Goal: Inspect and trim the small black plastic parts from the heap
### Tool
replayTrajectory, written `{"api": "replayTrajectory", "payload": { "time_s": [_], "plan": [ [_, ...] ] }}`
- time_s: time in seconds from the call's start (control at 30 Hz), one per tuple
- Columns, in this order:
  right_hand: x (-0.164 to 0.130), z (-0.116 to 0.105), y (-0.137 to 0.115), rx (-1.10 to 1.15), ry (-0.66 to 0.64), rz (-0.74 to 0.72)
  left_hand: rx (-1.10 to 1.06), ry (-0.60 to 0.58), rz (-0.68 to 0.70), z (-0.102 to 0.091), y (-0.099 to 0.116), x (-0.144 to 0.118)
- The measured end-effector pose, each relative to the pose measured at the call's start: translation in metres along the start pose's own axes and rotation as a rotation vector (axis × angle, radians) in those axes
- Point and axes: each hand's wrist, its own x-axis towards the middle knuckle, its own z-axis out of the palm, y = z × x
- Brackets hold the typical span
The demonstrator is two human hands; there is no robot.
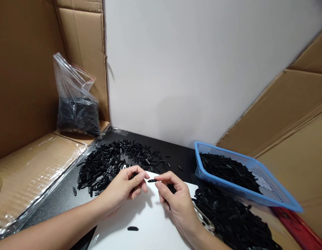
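right hand (180, 203) pinching a small black piece (152, 180) at its right end, thumb and forefinger closed on it in a light fingertip grip; long axis of the piece lying level and running left to right, free end pointing straight at the left hand (124, 187). left hand just beside that free end, near but apparently not touching, fingers curled inward with something dark tucked between them, likely another small part, though too hidden to tell for sure. of the two hands, the right the one actually carrying the piece, the left the nearer to its open tip. both hands hovering over a white sheet (147, 222) on the black worktop (62, 198). one loose black piece (132, 228) lying alone on the sheet, near side, apart from both hands. farther out, a loose heap of black parts (109, 161) spread on the worktop behind the left hand; a second heap (234, 222) at the right, near side, beside the right wrist. above that, a blue basket (275, 198) tilted, partly filled with the same parts. far left, a clear plastic bag (75, 100) of black parts standing on cardboard (33, 156), against a cardboard wall.
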Motion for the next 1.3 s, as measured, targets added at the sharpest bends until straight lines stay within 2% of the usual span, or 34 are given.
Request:
{"api": "replayTrajectory", "payload": {
  "time_s": [0.23, 0.3, 0.37, 0.47, 0.53, 0.6, 0.7, 0.77, 0.83, 0.9, 0.97, 1.03, 1.13, 1.3],
  "plan": [
    [0.000, 0.002, 0.004, -0.025, -0.001, -0.024, -0.099, 0.067, -0.137, -0.001, 0.001, -0.003],
    [0.003, 0.001, -0.010, -0.075, -0.025, -0.022, -0.069, 0.073, -0.143, -0.002, 0.001, -0.002],
    [0.008, -0.006, -0.036, -0.223, -0.071, -0.062, -0.021, 0.071, -0.139, -0.003, 0.001, 0.001],
    [0.015, -0.036, -0.085, -0.641, -0.105, -0.226, 0.062, 0.096, -0.081, -0.005, 0.004, 0.005],
    [0.014, -0.066, -0.109, -0.955, -0.105, -0.245, 0.072, 0.101, -0.050, -0.006, 0.007, 0.006],
    [0.008, -0.097, -0.119, -1.159, -0.123, -0.179, 0.056, 0.103, -0.044, -0.007, 0.009, 0.007],
    [-0.005, -0.133, -0.116, -1.224, -0.227, -0.002, 0.036, 0.095, -0.064, -0.007, 0.008, 0.007],
    [-0.011, -0.148, -0.112, -1.193, -0.176, 0.082, 0.024, 0.087, -0.073, -0.007, 0.007, 0.007],
    [-0.009, -0.159, -0.113, -1.176, -0.083, 0.066, 0.006, 0.093, -0.073, -0.007, 0.006, 0.006],
    [0.000, -0.165, -0.118, -1.196, 0.086, -0.027, -0.021, 0.118, -0.074, -0.008, 0.006, 0.006],
    [0.017, -0.170, -0.122, -1.223, 0.311, -0.144, -0.055, 0.147, -0.076, -0.009, 0.007, 0.005],
    [0.037, -0.175, -0.121, -1.215, 0.438, -0.215, -0.088, 0.168, -0.073, -0.010, 0.008, 0.005],
    [0.065, -0.180, -0.111, -1.178, 0.519, -0.276, -0.123, 0.199, -0.062, -0.013, 0.010, 0.005],
    [0.092, -0.187, -0.090, -1.076, 0.508, -0.280, -0.168, 0.240, -0.065, -0.016, 0.009, 0.009]
  ]
}}
